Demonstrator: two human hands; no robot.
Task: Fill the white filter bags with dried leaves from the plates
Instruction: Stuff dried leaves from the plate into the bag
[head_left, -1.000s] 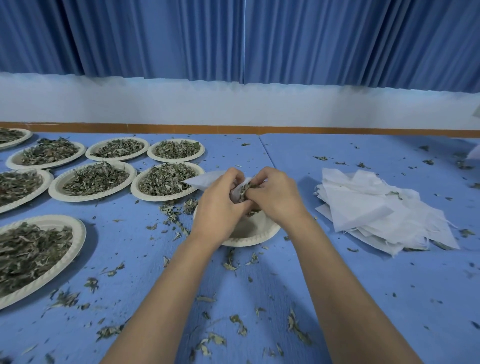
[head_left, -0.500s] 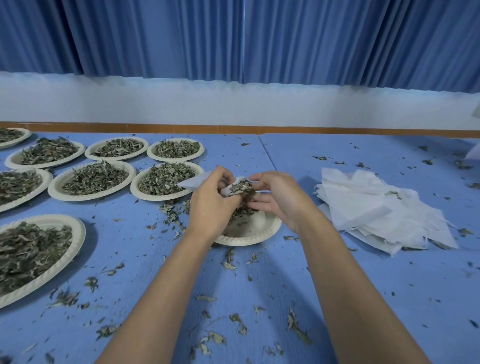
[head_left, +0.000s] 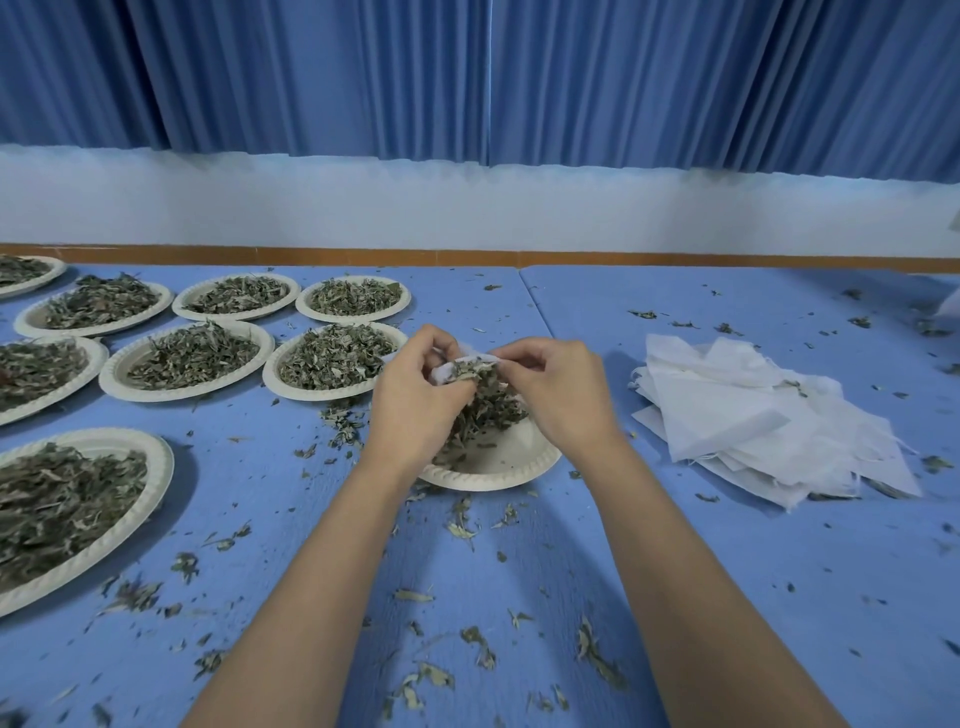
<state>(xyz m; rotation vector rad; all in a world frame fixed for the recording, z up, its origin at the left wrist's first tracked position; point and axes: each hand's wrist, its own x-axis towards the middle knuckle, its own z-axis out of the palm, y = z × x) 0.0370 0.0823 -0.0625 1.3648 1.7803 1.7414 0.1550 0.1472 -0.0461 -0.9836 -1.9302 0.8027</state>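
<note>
Fingers (head_left: 432, 343) of left hand (head_left: 415, 405): curled, pinching the left edge of one white filter bag (head_left: 442, 372).

Fingers (head_left: 522, 357) of right hand (head_left: 563, 400): curled likewise, with thumb and forefinger pinching the opposite edge of the same bag. Its mouth is held between the two hands.

Filter bag: raised off the blue worktop (head_left: 727, 571), directly over the near plate (head_left: 498, 475). A clump of dried leaves (head_left: 485, 410) sits at the mouth and trails down toward the plate.

Near plate: white, ridged rim, only a little leaf matter on its bare face.

Pile of filter bags (head_left: 753, 421): white, flat, loosely stacked on the worktop to the right of the hands, apart from the near plate.

Filled plates: eight, left of the hands, in rows running toward the far edge, each heaped with leaves. The closest one (head_left: 337, 358) lies just beside the left hand. The largest in view (head_left: 67, 499) sits at the left edge.

Leaf fragments (head_left: 478, 639): scattered across the worktop, thickest around the forearms.

Backdrop: pleated blue curtain (head_left: 467, 78) above a white wall band (head_left: 467, 208).
</note>
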